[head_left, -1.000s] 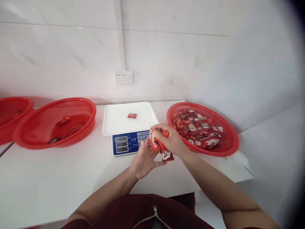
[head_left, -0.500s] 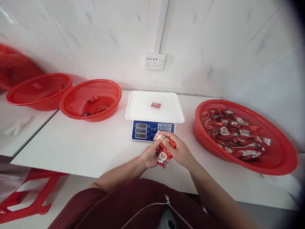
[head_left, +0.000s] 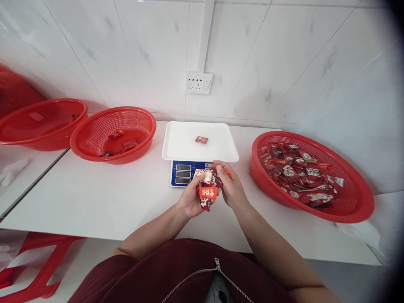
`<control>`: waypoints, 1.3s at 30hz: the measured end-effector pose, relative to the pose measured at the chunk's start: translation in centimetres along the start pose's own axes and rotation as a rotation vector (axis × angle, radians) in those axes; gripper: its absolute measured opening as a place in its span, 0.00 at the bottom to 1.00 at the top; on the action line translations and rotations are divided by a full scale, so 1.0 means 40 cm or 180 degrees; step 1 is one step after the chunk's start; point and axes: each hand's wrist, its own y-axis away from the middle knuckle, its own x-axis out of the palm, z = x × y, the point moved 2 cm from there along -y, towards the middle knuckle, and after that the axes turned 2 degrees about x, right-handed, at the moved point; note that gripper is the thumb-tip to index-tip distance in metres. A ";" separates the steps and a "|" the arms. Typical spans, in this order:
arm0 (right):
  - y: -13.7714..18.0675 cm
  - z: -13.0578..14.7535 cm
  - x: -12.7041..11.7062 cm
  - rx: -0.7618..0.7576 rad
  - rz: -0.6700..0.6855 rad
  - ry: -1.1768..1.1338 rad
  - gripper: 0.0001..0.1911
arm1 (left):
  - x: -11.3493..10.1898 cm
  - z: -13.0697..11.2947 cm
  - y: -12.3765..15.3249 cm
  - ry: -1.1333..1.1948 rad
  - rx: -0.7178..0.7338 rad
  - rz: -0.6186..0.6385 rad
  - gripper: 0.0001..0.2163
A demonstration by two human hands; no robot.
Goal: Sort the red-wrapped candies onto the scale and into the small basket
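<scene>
Several red and white wrapped candies point(head_left: 208, 193) lie in my left hand point(head_left: 190, 201), its thumb pressing on them from above. Close beside it, my right hand point(head_left: 232, 188) has its fingers bent around a small orange-red wrapped candy point(head_left: 227, 172), mostly hidden by the fingers. Both hands are just in front of a digital scale point(head_left: 183, 174), covering part of its blue keypad. On the scale rests a white tray point(head_left: 176, 145) with a single red packet point(head_left: 201, 139) in it.
To the right stands a large red basket point(head_left: 362, 206) full of red packets. On the left, a red basket point(head_left: 78, 145) holds a few packets, with another red basin point(head_left: 19, 141) beyond it. A red stool point(head_left: 47, 269) is below the table's left front.
My hands have come apart slightly, and the candies in my left hand are now spread out and more visible. The view has shifted a little; the packet on the tray stays put.
</scene>
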 end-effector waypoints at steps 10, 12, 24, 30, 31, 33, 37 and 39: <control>-0.159 0.089 -0.041 -0.0995 -0.0468 0.1812 0.23 | 0.005 0.007 0.038 0.0038 -0.0272 -0.0187 0.14; -0.208 0.104 -0.041 -0.1084 -0.0230 0.2030 0.31 | 0.004 0.008 0.040 0.0038 -0.0281 -0.0207 0.14; 0.047 0.114 -0.055 -0.1314 0.0945 0.2062 0.16 | -0.023 0.017 0.022 -0.0535 0.0398 -0.0436 0.12; 0.040 0.078 -0.075 -0.0415 0.0860 0.1816 0.17 | -0.016 0.034 0.008 -0.1067 0.0558 -0.0237 0.16; 0.039 0.076 -0.076 -0.0306 0.0912 0.1731 0.16 | -0.017 0.035 0.007 -0.1097 0.0559 -0.0220 0.17; 0.037 0.076 -0.078 -0.0189 0.0877 0.1594 0.13 | -0.020 0.035 0.005 -0.1070 0.0520 -0.0285 0.17; 0.010 0.064 -0.074 -0.0018 0.0680 0.1113 0.11 | -0.024 0.031 0.009 -0.0792 0.0249 -0.0621 0.13; -0.024 0.053 -0.069 0.0101 0.0588 0.0725 0.12 | -0.027 0.029 0.011 -0.0736 0.0194 -0.0738 0.12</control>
